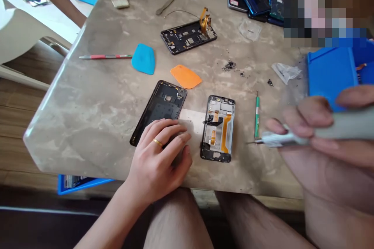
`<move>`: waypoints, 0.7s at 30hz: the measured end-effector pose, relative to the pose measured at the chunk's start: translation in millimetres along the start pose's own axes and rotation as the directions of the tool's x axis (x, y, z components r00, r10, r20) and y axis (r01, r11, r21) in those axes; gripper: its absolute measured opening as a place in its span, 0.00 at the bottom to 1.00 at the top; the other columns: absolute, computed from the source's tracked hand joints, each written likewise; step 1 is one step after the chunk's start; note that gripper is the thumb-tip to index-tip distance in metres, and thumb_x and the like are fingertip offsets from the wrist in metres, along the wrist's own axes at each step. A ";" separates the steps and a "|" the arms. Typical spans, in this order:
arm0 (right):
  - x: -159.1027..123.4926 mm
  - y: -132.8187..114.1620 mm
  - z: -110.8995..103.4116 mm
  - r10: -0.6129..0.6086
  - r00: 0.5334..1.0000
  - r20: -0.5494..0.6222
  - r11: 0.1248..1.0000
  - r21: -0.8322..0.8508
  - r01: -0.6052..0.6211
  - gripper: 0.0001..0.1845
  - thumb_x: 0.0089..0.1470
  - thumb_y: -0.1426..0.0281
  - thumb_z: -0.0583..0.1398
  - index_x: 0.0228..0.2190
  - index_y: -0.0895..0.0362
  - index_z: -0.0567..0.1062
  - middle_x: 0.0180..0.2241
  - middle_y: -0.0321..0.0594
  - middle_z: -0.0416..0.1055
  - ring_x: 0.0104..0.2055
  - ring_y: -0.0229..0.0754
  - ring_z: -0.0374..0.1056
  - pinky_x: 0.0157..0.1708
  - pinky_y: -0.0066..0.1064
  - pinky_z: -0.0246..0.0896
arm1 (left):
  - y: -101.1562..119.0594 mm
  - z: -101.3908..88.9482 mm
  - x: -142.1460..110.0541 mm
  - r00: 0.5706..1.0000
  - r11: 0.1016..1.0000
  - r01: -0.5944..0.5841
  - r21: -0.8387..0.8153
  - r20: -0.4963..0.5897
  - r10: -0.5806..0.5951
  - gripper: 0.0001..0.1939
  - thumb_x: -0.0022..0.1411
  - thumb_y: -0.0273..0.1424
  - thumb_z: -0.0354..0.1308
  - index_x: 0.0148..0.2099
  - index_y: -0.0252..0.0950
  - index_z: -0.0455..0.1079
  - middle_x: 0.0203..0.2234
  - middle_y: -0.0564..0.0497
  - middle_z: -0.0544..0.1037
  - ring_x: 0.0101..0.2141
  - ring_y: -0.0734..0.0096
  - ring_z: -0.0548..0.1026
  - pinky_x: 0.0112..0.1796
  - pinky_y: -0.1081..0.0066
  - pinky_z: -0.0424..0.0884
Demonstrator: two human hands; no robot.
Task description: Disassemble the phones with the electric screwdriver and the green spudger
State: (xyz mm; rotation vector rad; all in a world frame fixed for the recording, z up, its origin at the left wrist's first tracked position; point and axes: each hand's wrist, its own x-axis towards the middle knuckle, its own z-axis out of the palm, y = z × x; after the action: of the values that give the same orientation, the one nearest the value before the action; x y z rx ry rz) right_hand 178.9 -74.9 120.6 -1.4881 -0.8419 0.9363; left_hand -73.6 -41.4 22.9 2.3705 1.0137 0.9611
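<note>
Head view: we had the left hand (pixel 159 151) resting flat on a black phone housing (pixel 160 105), fingers extended, no pinch. Right hand (pixel 318 136) gripped a grey precision screwdriver (pixel 280 138) in a narrow fingertip hold, tip pointing left, near the phone frame (pixel 217 129) with its orange flex cables. Steadying parts flat and keeping the driver square looked like the right technique. Blue parts tray (pixel 331 78) beside the right hand held an orange flex strip (pixel 361 66); the rest of its contents were hidden. Second blue tray (pixel 84 183) sat below the stone table edge (pixel 55 124), contents unclear. Loose screws (pixel 229 66) lay on the table.
</note>
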 end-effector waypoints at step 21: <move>-7.6 21.9 27.0 0.062 0.956 0.288 0.957 0.254 -0.139 0.24 0.45 0.51 0.78 0.38 0.41 0.75 0.27 0.29 0.71 0.24 0.40 0.69 0.26 0.35 0.73 | 3.4 0.1 2.4 0.999 0.999 0.048 0.005 0.014 -0.048 0.11 0.66 0.23 0.61 0.51 0.33 0.75 0.46 0.44 0.81 0.52 0.56 0.75 0.55 0.54 0.76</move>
State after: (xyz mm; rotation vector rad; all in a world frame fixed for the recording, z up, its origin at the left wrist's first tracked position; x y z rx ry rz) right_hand 151.4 -72.8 98.2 -1.1860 -0.8031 1.3060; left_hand -70.8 -41.9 25.9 2.3426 1.0637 0.9248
